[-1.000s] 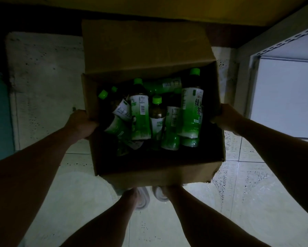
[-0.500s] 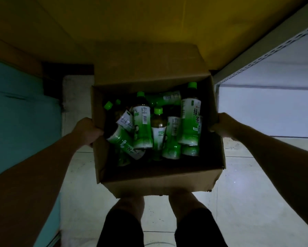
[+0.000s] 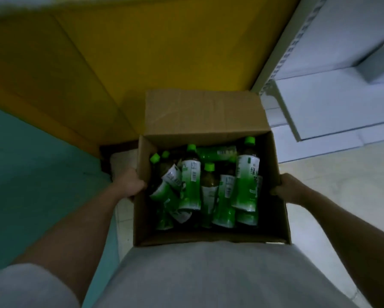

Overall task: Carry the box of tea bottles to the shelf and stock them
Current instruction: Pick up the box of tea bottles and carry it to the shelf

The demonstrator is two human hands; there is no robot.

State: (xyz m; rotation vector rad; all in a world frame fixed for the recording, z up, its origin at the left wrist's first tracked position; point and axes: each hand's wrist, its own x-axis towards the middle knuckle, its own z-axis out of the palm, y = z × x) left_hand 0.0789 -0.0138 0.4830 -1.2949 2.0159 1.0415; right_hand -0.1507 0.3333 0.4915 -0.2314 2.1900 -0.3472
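The box is gripped at its sides by the left hand and right hand; the shelf lies upper right, nearer the right hand.

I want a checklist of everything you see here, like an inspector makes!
Surface: pale tiled floor, box not resting on it.
Job's things: open cardboard box with its far flap up, jumbled green-capped tea bottles inside.
Clutter: nothing seen.
Grippers: left hand grips the box's left wall, right hand its right wall.
Cables: nothing seen.
Surroundings: white shelf unit on the right, yellow wall ahead, teal panel on the left.
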